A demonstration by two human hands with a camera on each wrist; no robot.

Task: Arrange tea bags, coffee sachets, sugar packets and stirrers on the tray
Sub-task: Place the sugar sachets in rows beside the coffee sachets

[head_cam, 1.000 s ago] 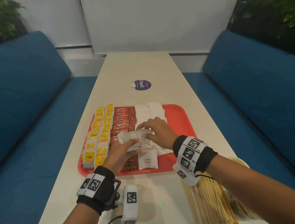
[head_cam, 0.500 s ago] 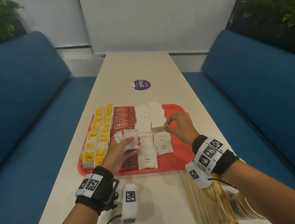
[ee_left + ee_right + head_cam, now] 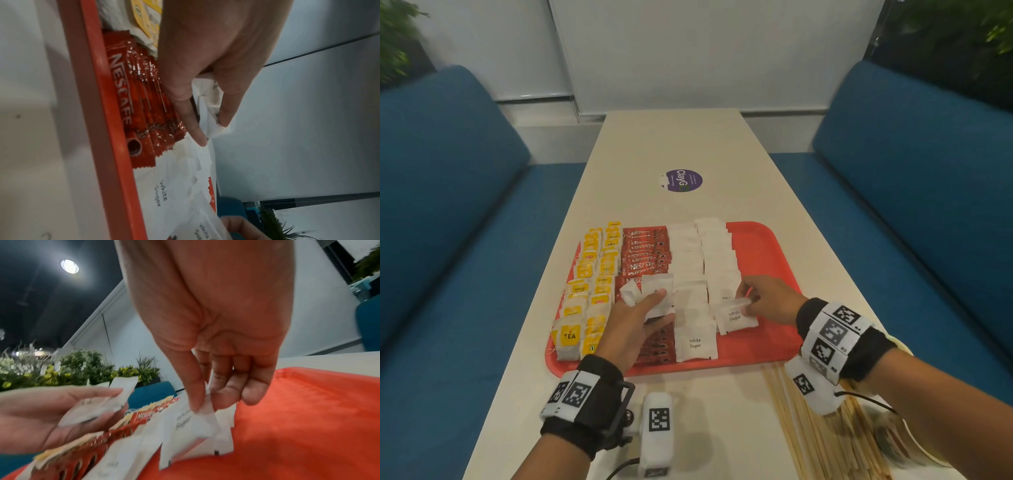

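Observation:
A red tray holds rows of yellow tea bags, red Nescafe coffee sachets and white sugar packets. My left hand hovers over the coffee row and holds a small stack of sugar packets between thumb and fingers. My right hand pinches one sugar packet by its edge, low over the near end of the right sugar column. Wooden stirrers lie on the table at the near right, off the tray.
The long cream table carries a purple round sticker beyond the tray. A white tagged device with a cable lies near the front edge. Blue sofas flank both sides. A plate edge shows under the stirrers.
My right hand took one packet from the left hand's stack, carried it right, then lowered it toward the near end of the right sugar column. The left hand stayed put.

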